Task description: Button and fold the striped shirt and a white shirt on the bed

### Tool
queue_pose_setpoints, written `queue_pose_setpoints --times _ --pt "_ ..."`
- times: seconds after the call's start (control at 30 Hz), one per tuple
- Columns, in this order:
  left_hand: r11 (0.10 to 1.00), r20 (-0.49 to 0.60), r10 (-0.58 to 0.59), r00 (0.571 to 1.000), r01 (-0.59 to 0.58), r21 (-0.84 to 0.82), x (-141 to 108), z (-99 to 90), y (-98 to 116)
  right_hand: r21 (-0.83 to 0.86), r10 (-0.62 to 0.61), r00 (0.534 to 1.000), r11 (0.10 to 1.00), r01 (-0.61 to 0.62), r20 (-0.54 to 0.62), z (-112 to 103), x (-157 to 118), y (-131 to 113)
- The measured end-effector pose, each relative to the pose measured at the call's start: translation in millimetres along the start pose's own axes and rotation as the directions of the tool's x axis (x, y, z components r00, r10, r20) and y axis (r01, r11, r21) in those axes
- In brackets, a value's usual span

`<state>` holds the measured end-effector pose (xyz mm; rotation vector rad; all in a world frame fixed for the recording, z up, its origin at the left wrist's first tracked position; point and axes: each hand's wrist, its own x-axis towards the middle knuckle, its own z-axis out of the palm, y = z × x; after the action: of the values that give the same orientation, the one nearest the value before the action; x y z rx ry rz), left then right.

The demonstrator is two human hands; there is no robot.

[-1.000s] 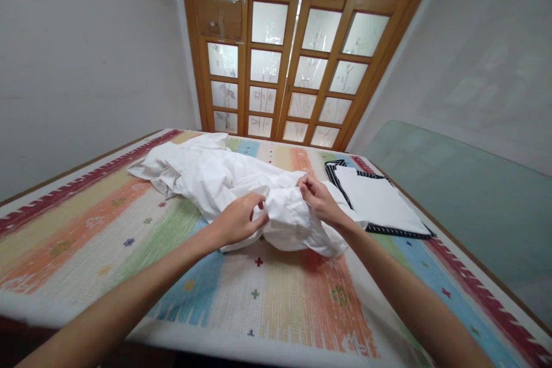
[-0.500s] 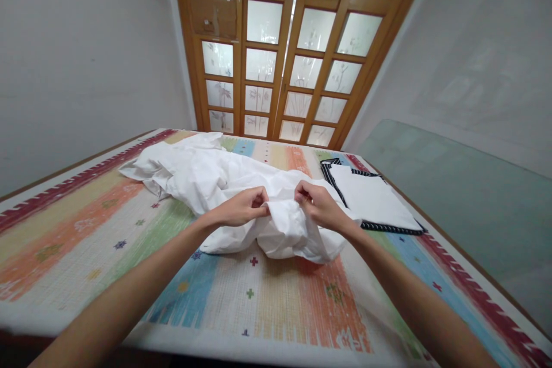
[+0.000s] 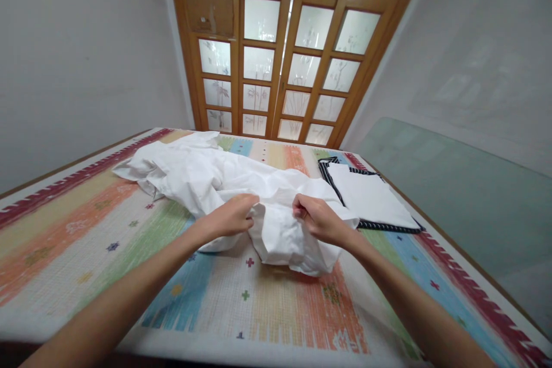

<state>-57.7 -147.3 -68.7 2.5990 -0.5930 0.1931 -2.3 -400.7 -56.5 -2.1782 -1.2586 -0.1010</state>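
A crumpled white cloth garment (image 3: 185,175) stretches from the far left of the bed-like surface to the middle, in front of me. My left hand (image 3: 235,215) is closed on its near part, thumb and fingers pinching the fabric. A short way to the right, my right hand (image 3: 318,217) grips the same cloth with curled fingers. Between the two hands the fabric is drawn up, and a fold hangs down toward me. Its exact kind cannot be made out from the bunched shape.
The surface wears a striped, multicoloured cover (image 3: 276,310). Right of the garment lies a folded white cloth (image 3: 371,195) on black-and-white striped fabric (image 3: 390,226). A pale green panel (image 3: 448,184) stands along the right wall. Wooden glazed doors (image 3: 280,57) close off the back.
My hands have moved slightly apart, the left one shifting left and turning over. The cloth between them is spread wider, and its hanging fold reaches lower toward me.
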Motion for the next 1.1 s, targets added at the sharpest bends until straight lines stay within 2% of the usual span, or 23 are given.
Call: queue_pose_setpoints --times 0.07,0.13,0.2,0.23,0.3,0.37,0.4,0.47,0.53,0.57,0.63,0.7,0.77,0.9,1.0,1.1 --pt "0.986 -0.206 -0.017 0.978 0.051 0.158 -3 -4.4 -5 0.018 -0.021 0.997 1.0 0.02 0.07 -2 -5 -4" --pt "0.958 -0.389 -0.067 0.919 0.168 0.232 -5 -11.4 -6 0.06 -0.055 0.987 0.997 0.046 0.154 1 -9 -11" --pt "0.923 -0.492 -0.15 0.858 0.3 0.24 -6 -17.4 -2 0.126 -0.094 0.969 0.99 0.066 0.228 10 -10 -22" --pt "0.91 -0.511 -0.191 0.838 0.346 0.227 -6 -19.3 2 0.161 -0.117 0.958 0.984 0.076 0.26 17 -10 -28" --pt "0.915 -0.509 -0.246 0.825 0.371 0.161 -4 -20.7 9 0.23 -0.187 0.928 0.966 0.115 0.321 30 -5 -41" --pt "0.948 -0.503 -0.26 0.824 0.317 0.029 -1 -20.5 14 0.304 -0.269 0.895 0.939 0.161 0.356 39 5 -49" --pt "0.959 -0.508 -0.269 0.818 0.276 -0.064 0 -20.4 15 0.34 -0.292 0.892 0.925 0.171 0.345 41 13 -50" --pt "0.935 -0.5 -0.326 0.802 0.195 -0.297 3 -20.4 14 0.389 -0.267 0.935 0.907 0.162 0.235 37 32 -46" --pt "0.826 -0.416 -0.409 0.812 0.136 -0.547 4 -19.6 11 0.379 -0.172 0.985 0.913 0.151 0.022 28 53 -33" --pt "0.748 -0.349 -0.437 0.829 0.12 -0.652 4 -18.3 10 0.353 -0.143 0.986 0.922 0.162 -0.081 22 64 -25" --pt "0.609 -0.232 -0.447 0.864 0.104 -0.786 3 -12.9 9 0.29 -0.177 0.976 0.934 0.207 -0.126 15 84 -9" --pt "0.55 -0.186 -0.416 0.89 0.083 -0.831 2 -3.9 11 0.256 -0.229 0.969 0.935 0.247 -0.099 14 102 3" --pt "0.562 -0.203 -0.378 0.903 0.05 -0.825 2 7.1 14 0.246 -0.259 0.964 0.932 0.267 -0.062 17 115 9" --pt "0.642 -0.321 -0.363 0.875 -0.014 -0.766 2 22.6 16 0.24 -0.344 0.936 0.917 0.317 0.078 25 137 7" --pt "0.668 -0.327 -0.312 0.892 -0.039 -0.743 -2 17.9 12 0.302 -0.374 0.896 0.906 0.297 0.239 24 150 7" --pt "0.697 -0.25 -0.246 0.936 -0.008 -0.717 -10 -1.1 6 0.335 -0.317 0.839 0.926 0.173 0.441 19 156 13"
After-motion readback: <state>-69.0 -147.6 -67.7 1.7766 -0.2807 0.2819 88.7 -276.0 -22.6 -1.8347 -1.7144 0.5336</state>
